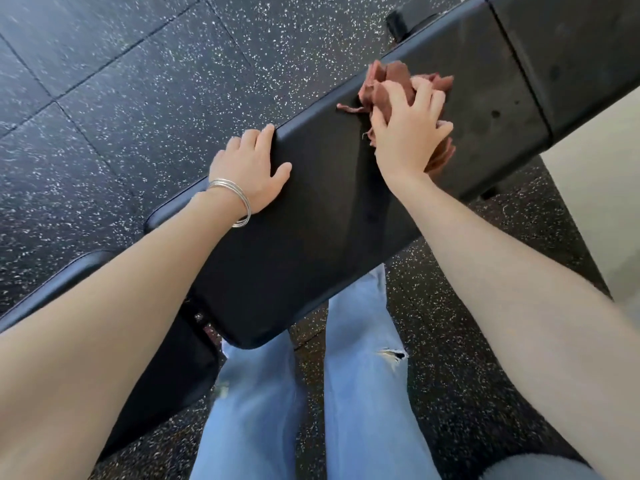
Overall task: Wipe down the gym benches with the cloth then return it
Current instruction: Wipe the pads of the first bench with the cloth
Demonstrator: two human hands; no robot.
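A long black padded gym bench (311, 216) runs diagonally from lower left to upper right. A crumpled reddish-brown cloth (398, 79) lies on its pad toward the far end. My right hand (410, 128) presses down on the cloth with fingers spread over it. My left hand (251, 168), with thin silver bangles at the wrist, grips the bench's far edge, fingers curled over the rim and thumb on top.
A second black pad section (571, 46) continues the bench at upper right, past a gap. Black speckled rubber floor tiles (121, 81) surround it. My legs in light blue jeans (360, 393) stand against the near side. A pale wall (595, 185) is at right.
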